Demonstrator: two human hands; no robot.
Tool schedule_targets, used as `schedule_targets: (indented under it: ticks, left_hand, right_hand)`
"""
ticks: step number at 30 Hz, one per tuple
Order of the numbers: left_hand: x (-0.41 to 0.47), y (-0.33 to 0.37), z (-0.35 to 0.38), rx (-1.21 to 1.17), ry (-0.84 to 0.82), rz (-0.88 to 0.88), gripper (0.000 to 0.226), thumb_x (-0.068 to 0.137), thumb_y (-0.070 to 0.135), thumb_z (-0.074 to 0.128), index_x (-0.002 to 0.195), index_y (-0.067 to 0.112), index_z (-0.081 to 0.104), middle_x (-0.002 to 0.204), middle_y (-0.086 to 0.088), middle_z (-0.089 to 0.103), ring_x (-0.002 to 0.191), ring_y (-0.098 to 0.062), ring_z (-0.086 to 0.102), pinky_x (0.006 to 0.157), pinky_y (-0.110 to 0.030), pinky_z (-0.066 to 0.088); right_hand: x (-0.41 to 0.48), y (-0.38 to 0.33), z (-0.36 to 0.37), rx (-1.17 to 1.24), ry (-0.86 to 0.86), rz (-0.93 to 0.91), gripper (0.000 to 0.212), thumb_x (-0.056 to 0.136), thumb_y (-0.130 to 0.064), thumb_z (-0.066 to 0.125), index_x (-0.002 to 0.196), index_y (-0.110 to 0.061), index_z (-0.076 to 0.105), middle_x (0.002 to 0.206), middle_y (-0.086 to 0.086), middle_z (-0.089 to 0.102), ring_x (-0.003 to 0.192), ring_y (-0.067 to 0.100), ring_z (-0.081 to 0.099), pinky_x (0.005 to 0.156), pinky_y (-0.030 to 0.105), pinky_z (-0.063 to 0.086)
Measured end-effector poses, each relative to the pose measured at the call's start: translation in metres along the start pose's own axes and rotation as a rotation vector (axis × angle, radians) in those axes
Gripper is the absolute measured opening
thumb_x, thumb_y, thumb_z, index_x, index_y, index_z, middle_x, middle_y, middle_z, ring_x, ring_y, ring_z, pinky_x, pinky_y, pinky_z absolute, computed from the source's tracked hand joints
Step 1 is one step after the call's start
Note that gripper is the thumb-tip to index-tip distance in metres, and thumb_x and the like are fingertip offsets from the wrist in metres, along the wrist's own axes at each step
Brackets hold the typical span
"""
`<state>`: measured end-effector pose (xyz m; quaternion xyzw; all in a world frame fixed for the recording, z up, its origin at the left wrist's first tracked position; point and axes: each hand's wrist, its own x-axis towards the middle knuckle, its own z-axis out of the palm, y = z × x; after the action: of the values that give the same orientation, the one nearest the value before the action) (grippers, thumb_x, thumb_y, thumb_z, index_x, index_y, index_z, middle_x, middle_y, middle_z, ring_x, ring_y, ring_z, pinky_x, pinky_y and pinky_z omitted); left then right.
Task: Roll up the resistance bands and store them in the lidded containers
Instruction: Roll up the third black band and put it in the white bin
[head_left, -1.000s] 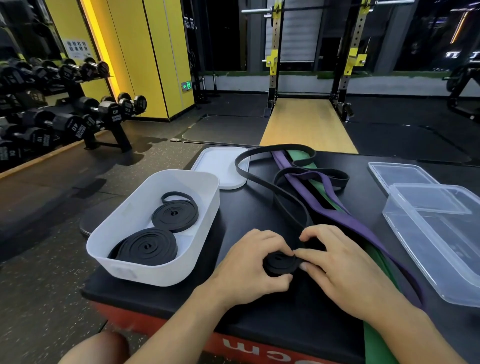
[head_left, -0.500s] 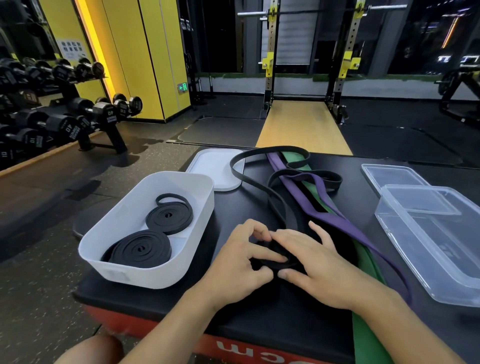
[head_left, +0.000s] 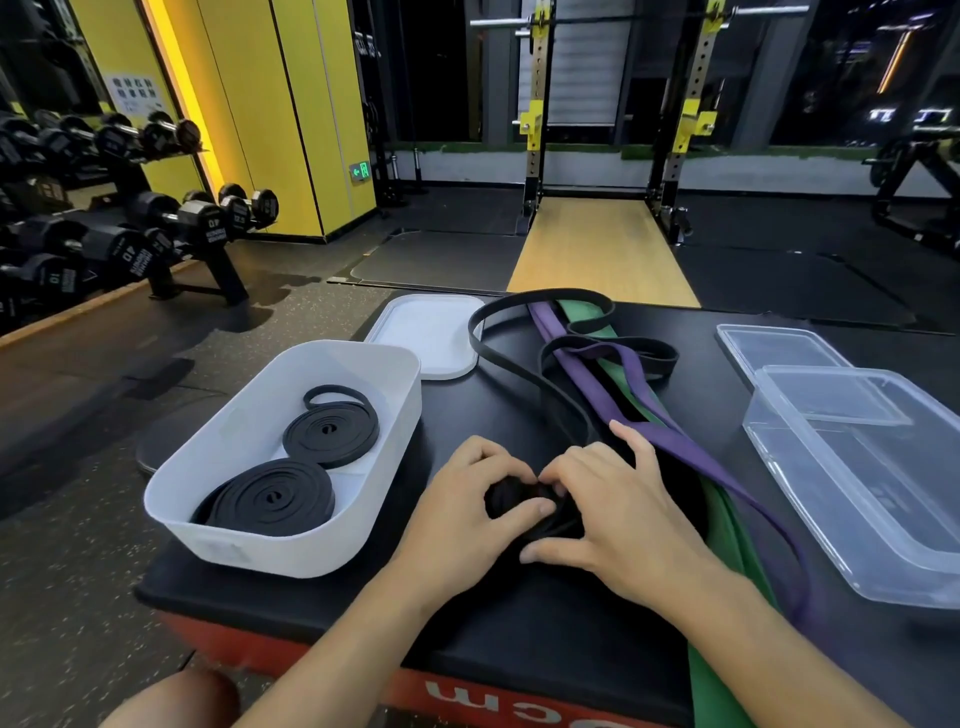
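Both hands meet near the front of the black padded box top (head_left: 519, 634), working on the partly rolled black band (head_left: 511, 503). The left hand (head_left: 462, 504) curls its fingers and thumb round the left side of the coil. The right hand (head_left: 623, 514) pinches the coil's right side with bent fingertips, and its thumb lies stretched along the near edge of the roll. The coil sits low on the box top, mostly hidden by the fingers, so its exact tilt cannot be told.

The band's loose length runs away from the hands toward the far edge, leaning a little left, and bends back there in a wide loop beside the white lid (head_left: 428, 332).

The purple band (head_left: 613, 395) lies with its long axis slanting from the far middle to the near right, passing just right of the right hand. The green band (head_left: 727, 540) lies under it on the same slant and hangs over the near edge.

Left of the hands stands the white container (head_left: 400, 415), open, its long axis pointing away and to the right. It holds two flat black coils, the larger roll (head_left: 270, 496) nearer and the smaller roll (head_left: 331, 434) behind it. At the right sits the clear container (head_left: 862, 530), with the clear lid (head_left: 779, 348) behind it.
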<state>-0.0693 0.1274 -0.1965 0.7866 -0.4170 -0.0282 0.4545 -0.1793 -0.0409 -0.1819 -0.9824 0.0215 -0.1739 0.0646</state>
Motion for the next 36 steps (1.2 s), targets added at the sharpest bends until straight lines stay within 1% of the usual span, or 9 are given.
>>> schedule_targets:
  ticks: [3,7,11,15,18,25,29,33,36]
  left_hand:
    - [0.001,-0.001,0.001,0.012,-0.017,-0.027,0.032,0.075,0.067,0.072,0.099,0.045,0.071,0.108,0.022,0.055,0.1,-0.003,0.06,0.092,-0.033,0.047]
    - [0.002,0.002,-0.001,0.029,-0.078,-0.029,0.026,0.081,0.058,0.077,0.099,0.042,0.065,0.109,0.022,0.052,0.093,-0.003,0.057,0.082,-0.025,0.045]
    - [0.003,0.001,-0.003,0.039,-0.102,-0.016,0.024,0.085,0.049,0.079,0.101,0.04,0.063,0.113,0.022,0.052,0.106,-0.003,0.056,0.084,-0.019,0.042]
    - [0.005,-0.004,-0.001,0.084,-0.147,0.012,0.033,0.088,0.057,0.073,0.118,0.05,0.065,0.117,0.029,0.053,0.116,0.0,0.048,0.096,-0.018,0.038]
    - [0.005,-0.006,0.0,0.118,-0.181,0.024,0.036,0.09,0.061,0.068,0.126,0.055,0.065,0.119,0.031,0.055,0.113,0.002,0.044,0.1,-0.02,0.037]
    - [0.005,-0.002,0.0,0.085,-0.139,-0.029,0.034,0.086,0.058,0.075,0.119,0.05,0.072,0.114,0.027,0.059,0.114,0.001,0.048,0.093,-0.013,0.036]
    - [0.005,-0.001,0.0,0.077,-0.135,-0.031,0.035,0.085,0.058,0.077,0.118,0.05,0.071,0.114,0.027,0.061,0.115,0.002,0.047,0.096,-0.012,0.036]
    - [0.005,0.001,0.0,0.086,-0.11,-0.025,0.047,0.083,0.055,0.079,0.128,0.05,0.063,0.12,0.029,0.06,0.116,0.006,0.049,0.098,-0.014,0.038]
    - [0.003,0.003,0.0,0.015,-0.088,-0.05,0.055,0.081,0.049,0.084,0.13,0.049,0.06,0.124,0.031,0.045,0.106,0.004,0.054,0.092,-0.01,0.04]
  right_hand:
    - [-0.002,-0.001,0.004,0.001,0.051,-0.016,0.063,0.074,-0.087,0.051,0.106,-0.032,0.059,0.094,-0.022,0.048,0.098,0.005,0.052,0.121,0.037,0.014]
    - [-0.012,0.008,-0.004,0.232,0.064,0.08,0.062,0.067,-0.071,0.07,0.117,-0.041,0.052,0.126,-0.022,0.039,0.123,0.003,0.038,0.114,0.028,0.024]
    - [-0.021,0.01,-0.018,0.278,0.224,0.117,0.039,0.063,-0.034,0.07,0.092,-0.037,0.043,0.103,-0.019,0.04,0.101,0.006,0.044,0.091,0.024,0.038]
    - [-0.023,0.007,-0.016,0.174,0.022,0.071,0.024,0.071,-0.026,0.061,0.09,-0.035,0.049,0.099,-0.02,0.048,0.093,0.007,0.05,0.075,0.034,0.051]
    - [-0.023,0.007,-0.014,0.084,-0.014,0.124,0.022,0.073,-0.027,0.059,0.091,-0.035,0.05,0.101,-0.019,0.047,0.093,0.008,0.05,0.07,0.033,0.051]
    - [-0.021,-0.005,-0.011,-0.108,0.157,0.168,0.026,0.066,-0.042,0.059,0.068,-0.027,0.037,0.07,-0.008,0.036,0.064,0.016,0.038,0.054,0.032,0.031]
    - [-0.02,0.001,-0.01,-0.107,0.194,0.17,0.028,0.067,-0.044,0.062,0.079,-0.029,0.042,0.071,-0.011,0.042,0.068,0.017,0.041,0.059,0.032,0.032]
    - [-0.016,0.008,-0.006,-0.054,0.156,0.11,0.041,0.074,-0.03,0.08,0.112,-0.026,0.065,0.106,-0.008,0.053,0.092,0.019,0.051,0.071,0.036,0.052]
    - [-0.016,0.007,0.001,-0.045,0.125,0.014,0.042,0.077,-0.016,0.083,0.116,-0.025,0.072,0.115,-0.009,0.06,0.103,0.017,0.059,0.068,0.036,0.06]
